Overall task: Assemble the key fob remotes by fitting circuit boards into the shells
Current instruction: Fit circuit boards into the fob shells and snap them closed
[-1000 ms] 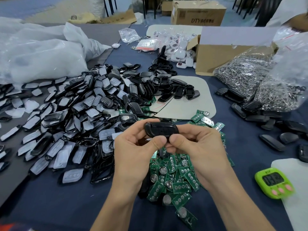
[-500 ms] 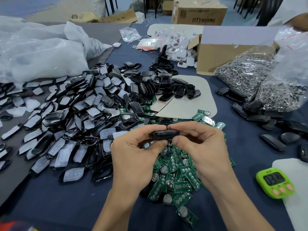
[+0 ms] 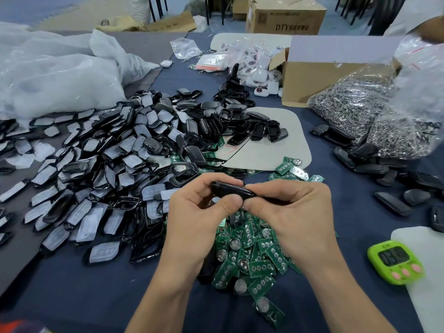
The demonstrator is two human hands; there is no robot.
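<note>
Along the left edge of the counter (image 3: 72,292), which is covered in dark blue cloth, lie crumpled milky plastic bags (image 3: 52,73). Beside them sprawls a wide heap of frosted, rubbery button pads (image 3: 101,164) mixed with glossy black plastic frames. Near the front edge, toward the middle, the left hand (image 3: 192,227) grips the left end of a key fob shell (image 3: 228,189), a smooth, dark, rounded oblong held edge-on above the counter. Its fingers (image 3: 216,180) curl over the top and the thumb presses from below. The right hand (image 3: 300,219) pinches the shell's right end, fingers (image 3: 276,188) bent over it and thumb tip meeting the left thumb underneath. Below both hands lies a mound of green circuit boards (image 3: 259,258), flat rectangles with silver round contacts and coin cells. Farther back, shiny black shell halves (image 3: 240,123) spill onto a pale, round-cornered mat (image 3: 271,150). Toward the far right corner stands an open cardboard box (image 3: 310,78), and next to it clear bags bulge with tangled metal rings (image 3: 360,111). Matte black fobs (image 3: 355,159) lie scattered along the right edge, and a lime-green timer (image 3: 394,260) with pink buttons sits near the front right corner.
</note>
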